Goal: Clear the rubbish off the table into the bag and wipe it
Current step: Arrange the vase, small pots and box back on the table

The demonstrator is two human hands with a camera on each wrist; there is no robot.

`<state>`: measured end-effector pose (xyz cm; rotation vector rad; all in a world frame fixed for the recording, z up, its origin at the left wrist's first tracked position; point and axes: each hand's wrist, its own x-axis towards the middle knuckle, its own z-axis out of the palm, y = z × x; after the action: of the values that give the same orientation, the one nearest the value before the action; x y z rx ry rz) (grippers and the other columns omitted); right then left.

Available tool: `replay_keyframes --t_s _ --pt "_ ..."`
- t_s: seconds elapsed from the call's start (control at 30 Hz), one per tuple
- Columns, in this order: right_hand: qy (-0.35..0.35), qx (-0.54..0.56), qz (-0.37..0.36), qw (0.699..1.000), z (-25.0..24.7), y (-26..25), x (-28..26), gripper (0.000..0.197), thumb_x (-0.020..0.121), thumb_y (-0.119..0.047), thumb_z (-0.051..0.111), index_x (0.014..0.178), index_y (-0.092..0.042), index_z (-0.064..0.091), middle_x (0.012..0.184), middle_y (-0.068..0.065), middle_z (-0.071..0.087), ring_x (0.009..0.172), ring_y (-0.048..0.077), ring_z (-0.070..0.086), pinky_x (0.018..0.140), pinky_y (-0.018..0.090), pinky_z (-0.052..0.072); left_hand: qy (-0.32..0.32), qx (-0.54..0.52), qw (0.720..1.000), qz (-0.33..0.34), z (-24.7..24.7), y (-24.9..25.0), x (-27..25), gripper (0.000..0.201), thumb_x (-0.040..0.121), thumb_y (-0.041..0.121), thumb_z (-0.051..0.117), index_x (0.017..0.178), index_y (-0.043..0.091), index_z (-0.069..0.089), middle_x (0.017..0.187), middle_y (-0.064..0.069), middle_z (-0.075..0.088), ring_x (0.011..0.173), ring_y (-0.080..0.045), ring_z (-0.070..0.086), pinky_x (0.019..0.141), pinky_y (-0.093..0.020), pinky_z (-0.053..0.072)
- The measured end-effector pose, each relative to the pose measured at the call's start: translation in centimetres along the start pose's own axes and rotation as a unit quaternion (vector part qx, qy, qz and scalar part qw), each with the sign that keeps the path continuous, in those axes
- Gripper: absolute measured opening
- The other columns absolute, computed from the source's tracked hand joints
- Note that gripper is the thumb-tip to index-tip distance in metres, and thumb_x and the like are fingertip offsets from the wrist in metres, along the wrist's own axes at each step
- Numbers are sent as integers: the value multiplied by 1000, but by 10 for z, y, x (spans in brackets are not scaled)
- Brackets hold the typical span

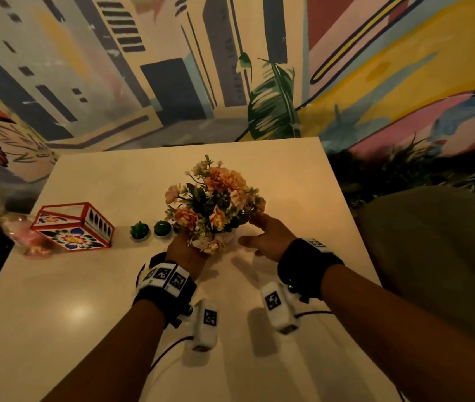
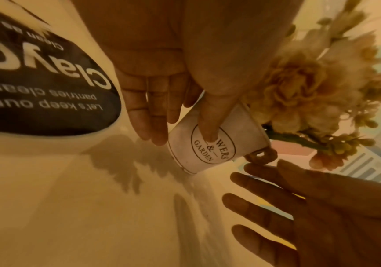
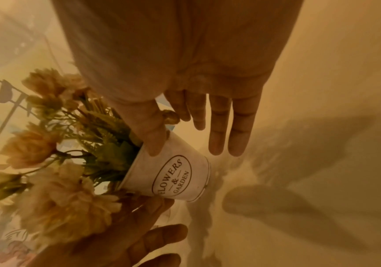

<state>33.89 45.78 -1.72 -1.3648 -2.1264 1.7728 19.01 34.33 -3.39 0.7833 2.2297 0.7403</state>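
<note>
A white tin pot (image 2: 210, 150) marked "Flowers & Garden", holding peach and cream artificial flowers (image 1: 216, 198), is at the middle of the white table (image 1: 85, 300). My left hand (image 1: 185, 248) grips the pot from the left, with its thumb across the label and its fingers along the side. My right hand (image 1: 265, 236) is on the pot's right side. Only its thumb (image 3: 153, 142) touches the pot near the rim (image 3: 184, 173); its other fingers are straight and apart from it. I cannot tell whether the pot is resting on the table or lifted.
Left of the pot are two small green cactus ornaments (image 1: 138, 230) (image 1: 162, 227) and a red-edged floral box (image 1: 73, 227). Crumpled clear plastic with something pink (image 1: 24, 236) lies at the table's left edge. An olive rounded shape (image 1: 433, 256) borders the right edge. A dark printed label (image 2: 43, 81) shows nearby.
</note>
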Motion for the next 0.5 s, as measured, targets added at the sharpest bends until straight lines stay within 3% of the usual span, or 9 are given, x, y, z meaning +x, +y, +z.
replay_keyframes --t_s 0.03,0.1,0.13,0.2,0.3,0.4,0.43,0.5 --pt "-2 -2 2 1000 2 -3 2 80 80 -27 71 147 -22 26 151 0 32 127 27 46 95 45 49 -8 32 999 -2 3 -1 5 46 88 18 60 132 9 48 131 -19 55 116 -36 54 99 -45 45" --pt "-3 16 8 1000 5 -8 4 78 83 -25 69 147 -22 25 153 -4 28 122 28 51 86 42 54 14 70 997 16 2 4 4 52 96 24 48 145 14 32 151 -10 33 136 -26 34 112 -33 23" --pt "-2 34 12 999 6 -9 4 76 83 -21 68 146 -22 25 153 -4 28 120 29 52 85 44 54 15 92 995 36 0 6 5 55 98 26 45 148 17 24 155 -6 23 141 -22 25 114 -28 14" --pt "-3 74 21 997 7 -11 5 73 84 -15 68 145 -21 28 152 -3 30 119 33 52 89 51 51 3 123 990 68 1 5 12 58 97 29 45 149 18 20 157 -3 17 144 -20 18 115 -26 6" --pt "-8 115 35 993 9 -13 6 65 84 -12 67 141 -18 36 149 -1 36 122 32 50 91 49 50 -10 173 981 93 1 2 16 57 97 29 46 148 16 25 156 -3 21 143 -20 20 114 -23 5" --pt "-11 142 42 989 14 -11 6 60 85 -14 66 139 -17 40 147 0 41 121 29 52 85 43 51 -29 139 988 55 3 -1 15 61 89 9 60 143 4 31 148 -11 37 134 -26 37 107 -25 25" --pt "-10 150 43 988 16 -10 5 59 85 -16 66 138 -17 41 145 1 43 119 29 53 83 42 51 -30 130 989 62 3 -4 17 62 88 8 61 143 4 32 147 -12 38 134 -27 38 108 -28 27" --pt "-10 161 46 986 17 -8 2 55 85 -17 66 134 -16 44 142 2 48 111 26 57 80 40 52 -42 139 986 76 0 -4 15 58 94 17 54 145 11 30 153 -6 28 140 -22 27 111 -24 12"
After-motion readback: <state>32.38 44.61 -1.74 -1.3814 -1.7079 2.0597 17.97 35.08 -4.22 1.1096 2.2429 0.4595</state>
